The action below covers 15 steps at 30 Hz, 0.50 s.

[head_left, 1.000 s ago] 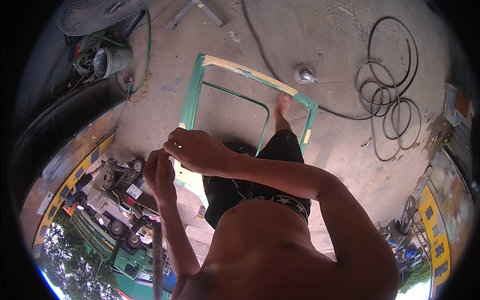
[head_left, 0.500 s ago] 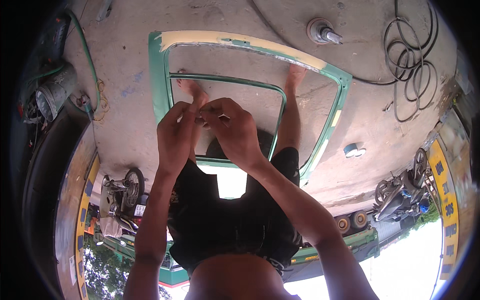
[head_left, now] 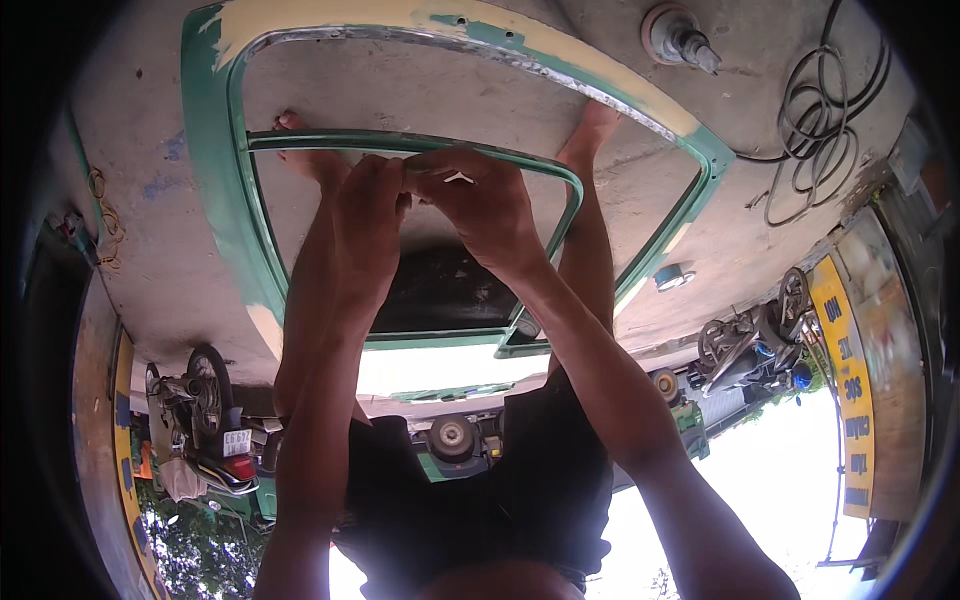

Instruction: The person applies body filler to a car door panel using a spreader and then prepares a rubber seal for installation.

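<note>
My left hand (head_left: 366, 218) and my right hand (head_left: 487, 208) meet in front of me, fingertips pinched together. What they pinch, if anything, is too small or hidden to make out. Beyond them is a green vehicle door frame (head_left: 212, 150) with pale yellow patches along its top and a white lower panel. The hands overlap the frame's inner green bar (head_left: 330, 139) in view; whether they touch it I cannot tell. My bare feet show through the window opening.
A round power sander (head_left: 672, 35) rests on the concrete floor, with a coiled dark hose (head_left: 820, 140) to the right. A small blue-and-white roll (head_left: 673, 277) lies right of the frame. Motorbikes stand at left (head_left: 207, 400) and right (head_left: 750, 340). Yellow sign boards line both sides.
The door frame looks larger and nearer, and more of its dark lower opening shows. Both hands stay pinched together and now overlap the inner bar.
</note>
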Each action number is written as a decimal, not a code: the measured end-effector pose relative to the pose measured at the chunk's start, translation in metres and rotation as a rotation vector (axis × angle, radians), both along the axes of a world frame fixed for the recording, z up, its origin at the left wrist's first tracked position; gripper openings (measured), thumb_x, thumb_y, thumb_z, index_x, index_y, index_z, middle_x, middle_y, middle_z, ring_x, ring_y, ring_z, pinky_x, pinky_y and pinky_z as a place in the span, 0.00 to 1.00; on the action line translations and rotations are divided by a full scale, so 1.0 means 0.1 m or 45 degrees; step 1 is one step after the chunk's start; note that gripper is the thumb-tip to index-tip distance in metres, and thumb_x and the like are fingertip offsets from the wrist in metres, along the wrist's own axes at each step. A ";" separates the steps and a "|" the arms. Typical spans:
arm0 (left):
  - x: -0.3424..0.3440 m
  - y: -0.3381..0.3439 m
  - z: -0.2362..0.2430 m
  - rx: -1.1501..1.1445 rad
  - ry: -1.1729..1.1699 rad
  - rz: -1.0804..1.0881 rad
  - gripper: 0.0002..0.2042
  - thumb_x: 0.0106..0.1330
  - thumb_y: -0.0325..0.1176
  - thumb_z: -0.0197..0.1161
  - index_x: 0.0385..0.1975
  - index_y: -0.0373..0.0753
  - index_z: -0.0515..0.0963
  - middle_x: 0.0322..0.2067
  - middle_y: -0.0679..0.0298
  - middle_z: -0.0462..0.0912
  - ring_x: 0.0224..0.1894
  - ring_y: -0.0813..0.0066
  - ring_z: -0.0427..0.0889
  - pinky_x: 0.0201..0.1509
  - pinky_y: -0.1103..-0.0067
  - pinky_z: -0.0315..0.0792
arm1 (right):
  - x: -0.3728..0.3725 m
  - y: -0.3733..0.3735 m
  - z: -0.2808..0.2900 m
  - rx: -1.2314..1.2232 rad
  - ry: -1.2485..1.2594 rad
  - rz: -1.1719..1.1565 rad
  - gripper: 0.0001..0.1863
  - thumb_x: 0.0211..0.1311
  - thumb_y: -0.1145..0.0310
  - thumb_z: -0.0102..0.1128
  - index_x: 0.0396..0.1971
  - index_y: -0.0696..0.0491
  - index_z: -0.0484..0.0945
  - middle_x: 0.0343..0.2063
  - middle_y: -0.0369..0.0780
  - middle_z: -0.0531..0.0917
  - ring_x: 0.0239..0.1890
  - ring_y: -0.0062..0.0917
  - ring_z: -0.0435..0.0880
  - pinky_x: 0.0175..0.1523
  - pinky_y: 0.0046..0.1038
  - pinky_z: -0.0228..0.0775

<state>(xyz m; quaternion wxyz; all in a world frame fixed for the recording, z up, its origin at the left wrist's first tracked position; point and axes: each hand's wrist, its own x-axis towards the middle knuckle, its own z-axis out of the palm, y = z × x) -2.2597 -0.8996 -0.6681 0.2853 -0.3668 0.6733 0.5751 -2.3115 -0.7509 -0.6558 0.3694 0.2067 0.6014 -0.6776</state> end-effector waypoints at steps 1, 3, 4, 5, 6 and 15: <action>0.01 0.07 -0.09 -0.115 0.166 -0.212 0.11 0.74 0.35 0.49 0.30 0.37 0.72 0.18 0.69 0.69 0.18 0.88 0.62 0.21 0.85 0.57 | -0.03 0.08 -0.08 0.079 0.018 0.096 0.10 0.60 0.72 0.63 0.38 0.62 0.81 0.32 0.44 0.85 0.36 0.26 0.86 0.43 0.27 0.78; -0.18 0.31 -0.03 -0.241 0.335 -0.247 0.12 0.73 0.35 0.50 0.27 0.36 0.71 0.18 0.69 0.69 0.19 0.87 0.63 0.23 0.82 0.58 | -0.12 0.21 -0.09 0.189 0.009 0.230 0.09 0.60 0.72 0.64 0.37 0.62 0.81 0.33 0.44 0.85 0.36 0.26 0.86 0.43 0.26 0.78; -0.26 0.37 0.01 -0.226 0.336 -0.169 0.13 0.73 0.35 0.49 0.26 0.36 0.71 0.18 0.68 0.69 0.19 0.87 0.64 0.23 0.82 0.58 | -0.15 0.25 -0.11 0.207 0.014 0.237 0.09 0.60 0.72 0.64 0.37 0.62 0.81 0.33 0.44 0.85 0.36 0.26 0.86 0.43 0.26 0.78; -0.31 0.42 0.05 -0.215 0.332 -0.089 0.13 0.73 0.35 0.49 0.25 0.36 0.71 0.17 0.68 0.69 0.19 0.86 0.64 0.23 0.81 0.58 | -0.15 0.27 -0.13 0.220 0.112 0.242 0.09 0.59 0.73 0.64 0.37 0.62 0.81 0.33 0.43 0.84 0.36 0.26 0.86 0.43 0.26 0.78; -0.30 0.43 0.03 -0.151 0.273 -0.051 0.15 0.73 0.35 0.50 0.23 0.35 0.71 0.16 0.67 0.68 0.19 0.86 0.64 0.23 0.80 0.57 | -0.14 0.28 -0.16 0.231 0.211 0.246 0.09 0.59 0.73 0.64 0.36 0.62 0.81 0.34 0.43 0.84 0.36 0.26 0.86 0.43 0.26 0.78; -0.42 0.39 -0.08 0.162 -0.023 0.219 0.23 0.74 0.42 0.49 0.15 0.36 0.66 0.12 0.67 0.65 0.15 0.82 0.62 0.21 0.77 0.55 | -0.40 0.28 -0.14 0.324 0.500 0.542 0.09 0.53 0.79 0.67 0.35 0.59 0.81 0.32 0.39 0.83 0.34 0.19 0.83 0.41 0.21 0.76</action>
